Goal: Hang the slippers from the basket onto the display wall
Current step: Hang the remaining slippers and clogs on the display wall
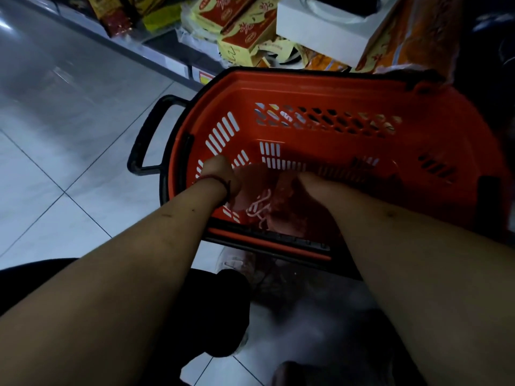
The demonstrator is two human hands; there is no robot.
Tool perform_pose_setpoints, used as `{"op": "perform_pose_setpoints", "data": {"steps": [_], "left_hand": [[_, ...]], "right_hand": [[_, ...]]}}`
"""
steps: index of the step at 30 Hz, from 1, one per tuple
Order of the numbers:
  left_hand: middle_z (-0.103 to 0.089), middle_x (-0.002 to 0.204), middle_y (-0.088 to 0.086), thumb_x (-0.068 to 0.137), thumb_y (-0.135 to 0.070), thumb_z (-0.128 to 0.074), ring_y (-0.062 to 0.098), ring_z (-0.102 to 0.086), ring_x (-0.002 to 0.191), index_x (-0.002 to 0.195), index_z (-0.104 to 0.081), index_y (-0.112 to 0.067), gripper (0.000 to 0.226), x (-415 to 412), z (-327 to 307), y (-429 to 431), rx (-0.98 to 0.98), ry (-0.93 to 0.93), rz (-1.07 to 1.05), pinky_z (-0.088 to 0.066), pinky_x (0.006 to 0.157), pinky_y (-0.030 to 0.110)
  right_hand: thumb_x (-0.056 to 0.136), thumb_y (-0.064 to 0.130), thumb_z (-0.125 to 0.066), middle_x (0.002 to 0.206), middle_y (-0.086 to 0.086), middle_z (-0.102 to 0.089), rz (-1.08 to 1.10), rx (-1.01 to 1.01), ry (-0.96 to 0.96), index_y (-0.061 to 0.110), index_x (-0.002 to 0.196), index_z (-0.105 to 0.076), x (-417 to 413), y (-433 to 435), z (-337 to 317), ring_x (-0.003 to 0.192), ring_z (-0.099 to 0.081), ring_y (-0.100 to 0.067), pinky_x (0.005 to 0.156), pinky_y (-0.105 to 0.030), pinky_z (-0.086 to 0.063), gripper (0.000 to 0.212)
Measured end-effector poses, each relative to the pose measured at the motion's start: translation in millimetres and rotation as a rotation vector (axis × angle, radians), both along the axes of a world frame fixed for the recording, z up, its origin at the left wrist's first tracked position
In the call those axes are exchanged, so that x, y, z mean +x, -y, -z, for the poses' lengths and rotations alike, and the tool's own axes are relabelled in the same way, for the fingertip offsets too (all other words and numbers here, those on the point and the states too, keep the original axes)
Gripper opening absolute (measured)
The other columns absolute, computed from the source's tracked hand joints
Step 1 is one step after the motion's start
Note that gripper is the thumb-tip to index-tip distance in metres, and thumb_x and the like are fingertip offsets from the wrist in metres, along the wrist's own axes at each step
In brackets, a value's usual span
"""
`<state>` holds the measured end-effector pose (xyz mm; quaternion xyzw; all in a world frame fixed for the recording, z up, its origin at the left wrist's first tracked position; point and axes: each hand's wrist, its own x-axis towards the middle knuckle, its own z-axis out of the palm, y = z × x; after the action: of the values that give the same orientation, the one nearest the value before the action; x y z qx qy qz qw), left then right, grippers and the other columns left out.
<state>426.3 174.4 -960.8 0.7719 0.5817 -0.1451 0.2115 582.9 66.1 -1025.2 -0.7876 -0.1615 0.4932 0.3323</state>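
The left hand [220, 176] and right hand [309, 185] are reaching into the basket [306, 79], which is standing on the floor [69, 168]. They are converging on the red slippers [262, 207] at its near end, probably to lift both together. The fingers are hidden, so I cannot tell the grip.

Pale glossy floor tiles [55, 162], thin dark grout lines, glare at upper left. Shelf base [167, 64] runs diagonally across top. Yellow-and-red packets [245, 32] heaped on low shelf, several tilted. White box [320, 32] just right of packets. Orange printed packaging [412, 37] beside box. Small yellow price tag [204, 78] on shelf edge.
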Motion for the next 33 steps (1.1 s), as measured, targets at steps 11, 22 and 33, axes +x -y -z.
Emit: {"op": "perform_pose_setpoints", "data": {"steps": [11,22,33], "left_hand": [[-0.052,0.133,0.018,0.092,-0.017,-0.057,0.040,-0.050,0.123,0.128,-0.058,-0.010,0.037,-17.0,-43.9,2.5,0.406,0.137,0.330,-0.052,0.094,0.055],[-0.054,0.127,0.011,0.096,-0.024,-0.051,0.035,-0.048,0.121,0.129,-0.061,-0.025,0.034,-15.5,-76.9,31.4,0.563,0.209,0.623,-0.052,0.084,0.050],[-0.060,0.120,0.013,0.092,-0.033,-0.036,0.036,-0.057,0.111,0.118,-0.068,-0.013,0.045,-3.7,-85.3,37.2,0.534,0.196,0.626,-0.055,0.081,0.052]], "right_hand": [[0.091,0.032,-0.066,0.080,-0.003,-0.063,0.116,-0.039,-0.282,0.012,0.101,-0.065,49.1,23.0,-61.2,0.059,-0.059,-0.012,0.051,-0.023,-0.051,0.022],[0.094,0.012,-0.061,0.039,0.001,-0.050,0.419,0.116,-0.495,0.009,0.076,-0.057,73.7,63.1,-90.8,0.030,-0.048,-0.009,0.038,-0.013,-0.043,0.019],[0.094,0.018,-0.051,0.076,-0.005,-0.056,0.606,0.248,-0.559,0.008,0.082,-0.057,85.8,82.6,-104.4,0.065,-0.049,-0.014,0.061,-0.025,-0.042,0.017]]}}
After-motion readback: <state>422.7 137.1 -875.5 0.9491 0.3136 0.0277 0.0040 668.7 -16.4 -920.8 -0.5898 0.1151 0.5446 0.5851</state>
